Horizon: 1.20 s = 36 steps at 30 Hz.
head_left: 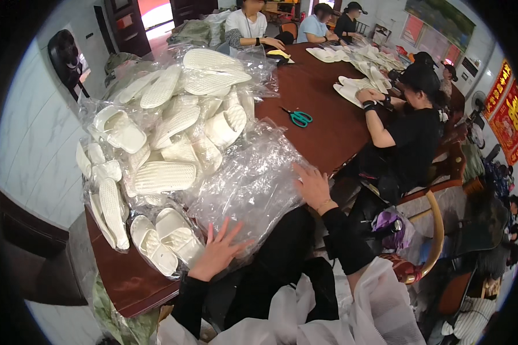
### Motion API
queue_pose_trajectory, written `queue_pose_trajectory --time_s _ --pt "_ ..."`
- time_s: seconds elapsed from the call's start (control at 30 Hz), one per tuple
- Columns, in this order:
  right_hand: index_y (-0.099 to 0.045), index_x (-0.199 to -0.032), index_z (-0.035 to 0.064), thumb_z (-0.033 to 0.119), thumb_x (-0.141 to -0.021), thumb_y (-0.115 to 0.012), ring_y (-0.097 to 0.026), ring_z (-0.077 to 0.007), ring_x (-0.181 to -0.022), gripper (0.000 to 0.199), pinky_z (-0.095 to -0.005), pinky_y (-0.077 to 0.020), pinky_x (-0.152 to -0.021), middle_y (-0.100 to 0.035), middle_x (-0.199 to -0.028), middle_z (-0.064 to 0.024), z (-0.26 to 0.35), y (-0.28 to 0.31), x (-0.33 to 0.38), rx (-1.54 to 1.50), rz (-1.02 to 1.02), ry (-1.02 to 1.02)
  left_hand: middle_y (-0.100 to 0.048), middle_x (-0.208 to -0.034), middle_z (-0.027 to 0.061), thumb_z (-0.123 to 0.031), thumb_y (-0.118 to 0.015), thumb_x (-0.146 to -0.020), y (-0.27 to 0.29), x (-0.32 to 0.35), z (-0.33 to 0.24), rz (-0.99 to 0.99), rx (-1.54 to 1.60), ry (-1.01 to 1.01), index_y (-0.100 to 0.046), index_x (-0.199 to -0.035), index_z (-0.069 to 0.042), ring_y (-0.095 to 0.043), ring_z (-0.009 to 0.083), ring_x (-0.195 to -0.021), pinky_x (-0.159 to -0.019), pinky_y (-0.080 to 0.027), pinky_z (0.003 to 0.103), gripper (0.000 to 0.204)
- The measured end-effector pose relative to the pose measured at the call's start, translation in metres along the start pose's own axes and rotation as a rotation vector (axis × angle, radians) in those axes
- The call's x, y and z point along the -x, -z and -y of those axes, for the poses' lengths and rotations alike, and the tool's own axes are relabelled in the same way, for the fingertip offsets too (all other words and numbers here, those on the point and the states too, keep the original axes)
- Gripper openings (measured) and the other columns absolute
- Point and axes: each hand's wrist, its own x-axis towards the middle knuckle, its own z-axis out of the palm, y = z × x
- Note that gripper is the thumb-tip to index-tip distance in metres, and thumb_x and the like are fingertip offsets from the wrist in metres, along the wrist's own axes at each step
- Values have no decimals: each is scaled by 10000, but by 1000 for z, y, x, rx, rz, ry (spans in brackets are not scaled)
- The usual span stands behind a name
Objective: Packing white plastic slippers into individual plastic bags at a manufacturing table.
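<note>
White cloth (351, 316) lies bunched over the person's lap at the bottom of the view, and two black-sleeved forearms rise from it toward the near edge of the dark wooden counter (322, 109). Left hand (218, 253) is spread flat, fingers apart, its palm resting on the near part of a heap of clear plastic bags (250, 184) that spills over the counter's near edge. Right hand (312, 185) lies open too, fingers loosely fanned against the far side of the same heap; neither hand is closed on anything, though whether the right fingertips pinch a fold of film is hard to tell through the glare. Just beside the left hand, at the near left corner, a pair of white slippers (164, 236) lies soles-down inside clear wrap. Behind it a large pile of white slippers (172, 126) in plastic covers the left half of the counter up to its far edge. Green-handled scissors (299, 118) lie on bare wood near the middle, well apart from both hands. Along the right edge a seated person in black (408, 138) leans on the counter with more white slippers (351, 92) in front of them, and three others sit at the far end.
</note>
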Motion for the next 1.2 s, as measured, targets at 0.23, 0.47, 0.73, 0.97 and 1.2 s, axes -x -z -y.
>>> queue_pose_trajectory --time_s 0.23,0.47,0.73,0.97,1.2 --pt "-467 -1406 174 218 -820 -643 -493 -350 -1209 613 -550 -383 -1006 -565 -1233 -130 4 1 6 175 -76 40 -146 -1612 172 -485 -720 -799 28 -18 5 -462 171 304 -437 -1468 -197 -125 452 -1467 -1128 -151 662 781" --pt "-414 -1457 226 220 -837 -656 -417 -352 -1319 665 -598 -310 -1075 -462 -1417 -122 86 44 -24 121 -306 508 -88 -1619 193 -612 -774 -643 -32 -34 12 -213 91 500 -321 -1528 -227 -33 463 -1477 -1062 -104 756 1066" --pt "-416 -1460 324 578 -774 -660 -290 -392 -1417 772 -771 -215 -1026 -293 -1574 -36 30 -34 -53 62 376 331 -261 -1567 170 -679 -731 -642 -48 -40 18 -188 187 569 -294 -1533 -220 -339 412 -1390 -1057 -54 771 1093" --pt "-663 -1055 111 151 -902 -635 -656 -312 -874 160 -382 -513 -768 -670 -969 -89 172 42 -24 -404 142 434 -233 -1585 149 -727 -664 -682 -60 -51 18 -196 199 527 -278 -1536 -215 -279 389 -1421 -1039 -39 794 1068" --pt "-514 -1320 156 254 -917 -596 -669 -403 -925 423 -525 -533 -834 -631 -1170 -105 294 -38 8 3 427 411 -342 -1536 127 -682 -572 -798 -125 -84 26 -737 984 410 -262 -1536 -221 -339 379 -1384 -1140 -103 641 924"
